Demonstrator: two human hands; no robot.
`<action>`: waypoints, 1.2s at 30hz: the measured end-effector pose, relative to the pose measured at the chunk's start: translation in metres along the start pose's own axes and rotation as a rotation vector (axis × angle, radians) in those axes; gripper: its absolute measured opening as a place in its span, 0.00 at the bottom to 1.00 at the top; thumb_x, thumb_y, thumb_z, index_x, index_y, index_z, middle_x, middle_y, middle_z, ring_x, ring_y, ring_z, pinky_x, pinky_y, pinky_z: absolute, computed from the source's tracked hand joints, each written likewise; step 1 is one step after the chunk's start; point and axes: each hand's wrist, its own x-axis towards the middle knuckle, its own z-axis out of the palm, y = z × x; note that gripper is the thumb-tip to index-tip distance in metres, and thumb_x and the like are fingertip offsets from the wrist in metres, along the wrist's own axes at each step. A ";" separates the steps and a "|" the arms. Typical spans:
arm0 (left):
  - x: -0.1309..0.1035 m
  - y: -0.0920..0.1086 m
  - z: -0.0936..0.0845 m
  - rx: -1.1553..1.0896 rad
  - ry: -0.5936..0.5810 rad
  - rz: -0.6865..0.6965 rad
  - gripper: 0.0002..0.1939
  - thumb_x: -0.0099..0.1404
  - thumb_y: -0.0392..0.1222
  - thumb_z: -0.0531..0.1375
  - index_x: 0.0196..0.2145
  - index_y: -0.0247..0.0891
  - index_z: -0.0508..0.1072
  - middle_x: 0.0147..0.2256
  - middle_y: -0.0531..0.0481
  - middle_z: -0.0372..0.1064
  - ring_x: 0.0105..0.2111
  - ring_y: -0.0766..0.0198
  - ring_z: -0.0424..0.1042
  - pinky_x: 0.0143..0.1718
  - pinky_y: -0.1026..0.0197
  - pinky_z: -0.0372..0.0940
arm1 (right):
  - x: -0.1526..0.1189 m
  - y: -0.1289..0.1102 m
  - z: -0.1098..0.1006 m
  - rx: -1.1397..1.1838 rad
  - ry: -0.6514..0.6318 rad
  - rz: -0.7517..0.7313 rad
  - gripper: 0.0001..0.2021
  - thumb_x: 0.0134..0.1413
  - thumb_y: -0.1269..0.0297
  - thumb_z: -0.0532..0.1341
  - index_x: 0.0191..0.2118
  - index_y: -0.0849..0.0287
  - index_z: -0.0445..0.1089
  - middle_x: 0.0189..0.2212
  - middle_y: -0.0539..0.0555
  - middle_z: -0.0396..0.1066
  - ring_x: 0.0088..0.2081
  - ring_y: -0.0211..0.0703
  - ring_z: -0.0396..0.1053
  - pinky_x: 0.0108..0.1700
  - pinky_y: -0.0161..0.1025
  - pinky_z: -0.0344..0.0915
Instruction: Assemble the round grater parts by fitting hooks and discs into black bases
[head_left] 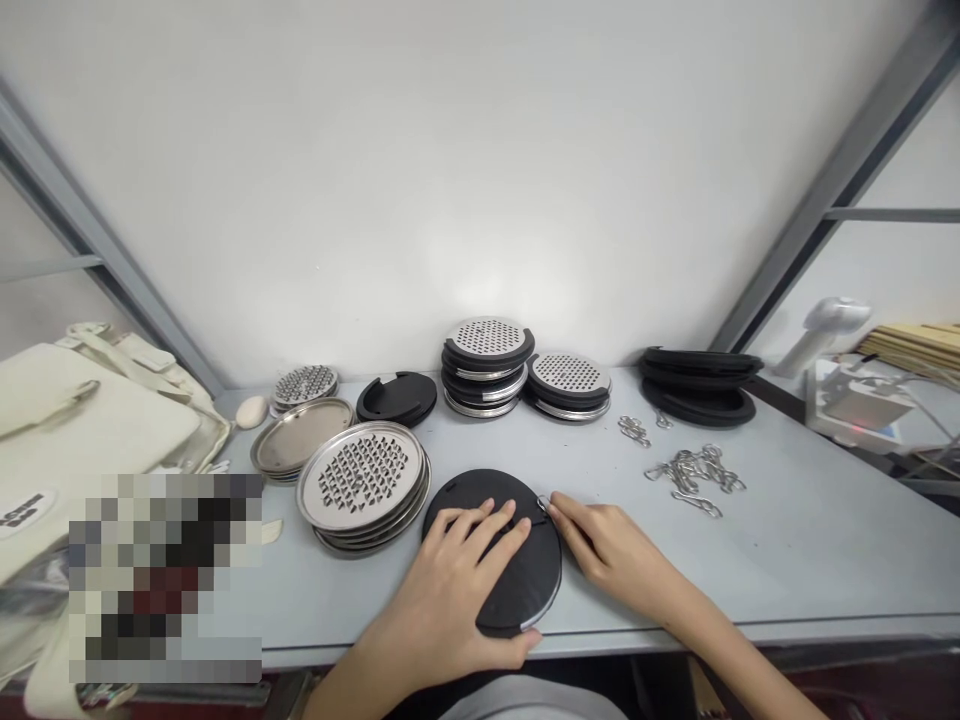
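My left hand (pixel 457 585) lies spread across a round black disc (pixel 517 590) near the table's front edge. Its fingers are stretched over the top, and the thumb rests by the near rim, where a strip of silver metal shows. At the disc's upper right edge my right hand (pixel 600 545) pinches a small wire snap hook (pixel 542 503). Most of that hook is hidden by the fingertips. Right of my hands lies a loose pile of similar snap hooks (pixel 694 472), with a smaller cluster (pixel 634 431) behind it.
Stacked metal grater discs (pixel 360 478) and plain metal lids (pixel 304 436) stand left. Behind are a notched black disc (pixel 397 397) and assembled grater stacks (pixel 486 365) (pixel 570 383). Black discs (pixel 697 385) are piled back right, near a scanner (pixel 832 320). Cream bags (pixel 112 420) cover the left end.
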 end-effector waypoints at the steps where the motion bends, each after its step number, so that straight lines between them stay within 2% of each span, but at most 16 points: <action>1: 0.000 0.000 0.000 -0.001 0.007 0.000 0.42 0.57 0.55 0.61 0.63 0.42 0.51 0.63 0.45 0.50 0.61 0.49 0.52 0.58 0.46 0.51 | 0.000 0.000 0.000 -0.006 0.004 -0.003 0.13 0.67 0.63 0.42 0.33 0.55 0.57 0.21 0.49 0.65 0.23 0.41 0.66 0.27 0.36 0.51; 18: 0.001 0.000 0.000 -0.054 0.034 -0.012 0.38 0.60 0.59 0.57 0.63 0.42 0.53 0.63 0.46 0.51 0.60 0.53 0.54 0.58 0.49 0.51 | 0.007 -0.002 -0.002 -0.045 -0.013 -0.015 0.13 0.67 0.64 0.42 0.32 0.55 0.58 0.20 0.49 0.66 0.22 0.41 0.67 0.27 0.36 0.51; 24: -0.001 0.000 0.003 -0.045 0.039 -0.037 0.39 0.59 0.58 0.59 0.63 0.42 0.53 0.63 0.46 0.51 0.60 0.53 0.55 0.58 0.50 0.52 | 0.002 -0.001 -0.003 0.001 -0.016 -0.009 0.13 0.67 0.64 0.42 0.33 0.55 0.59 0.21 0.49 0.67 0.24 0.42 0.68 0.28 0.36 0.53; 36: 0.000 0.000 0.003 -0.027 0.034 -0.021 0.39 0.59 0.55 0.60 0.63 0.41 0.52 0.63 0.46 0.50 0.61 0.53 0.54 0.58 0.50 0.51 | 0.007 -0.002 -0.004 -0.033 -0.037 -0.014 0.13 0.67 0.64 0.42 0.33 0.56 0.59 0.21 0.50 0.67 0.23 0.41 0.67 0.28 0.36 0.51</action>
